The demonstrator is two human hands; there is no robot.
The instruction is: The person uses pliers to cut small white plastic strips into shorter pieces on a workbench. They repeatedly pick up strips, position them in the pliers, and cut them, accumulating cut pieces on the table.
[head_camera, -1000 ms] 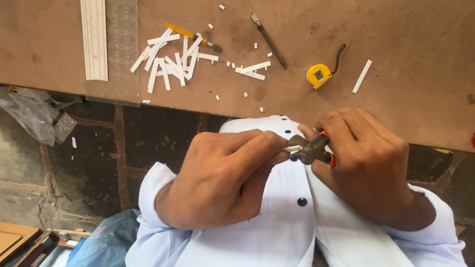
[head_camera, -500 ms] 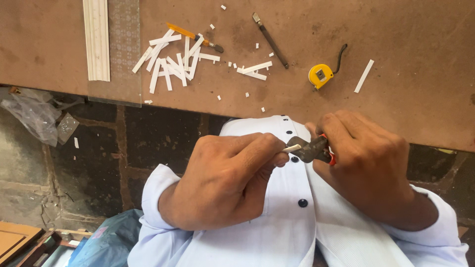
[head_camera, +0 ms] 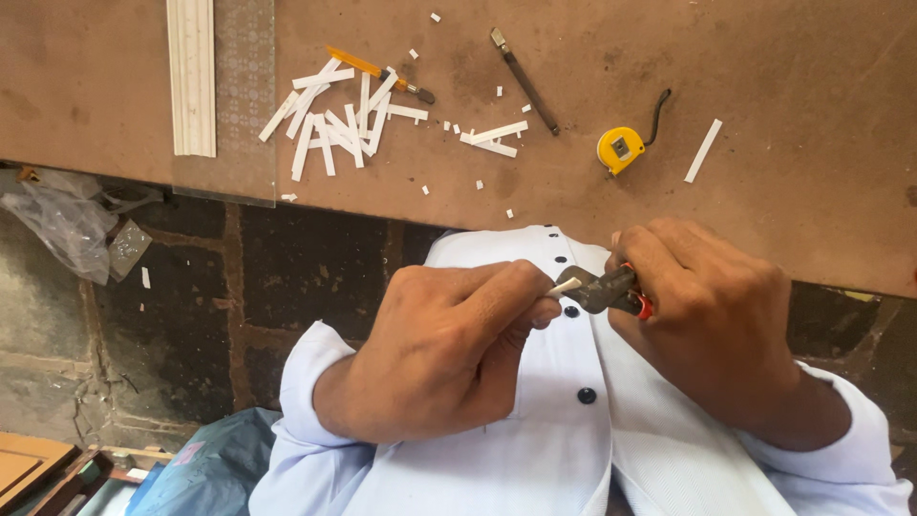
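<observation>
My left hand [head_camera: 449, 349] pinches a small white strip piece [head_camera: 564, 286] between thumb and fingers, just below the table edge and over my white shirt. My right hand [head_camera: 712, 320] grips dark pliers [head_camera: 604, 289] with red handles. The plier jaws close on the tip of that white piece. Both hands meet in front of my chest.
On the brown board [head_camera: 812, 86] lie a pile of white strips [head_camera: 339, 119], an orange-handled tool [head_camera: 377, 74], a thin dark tool [head_camera: 523, 67], a yellow tape measure [head_camera: 621, 148], a lone white strip [head_camera: 703, 150], and a long white moulding [head_camera: 191, 76]. A plastic bag [head_camera: 67, 215] hangs at left.
Both hands stay together on the piece and pliers; they have shifted slightly lower in view. Nothing on the board moved.
</observation>
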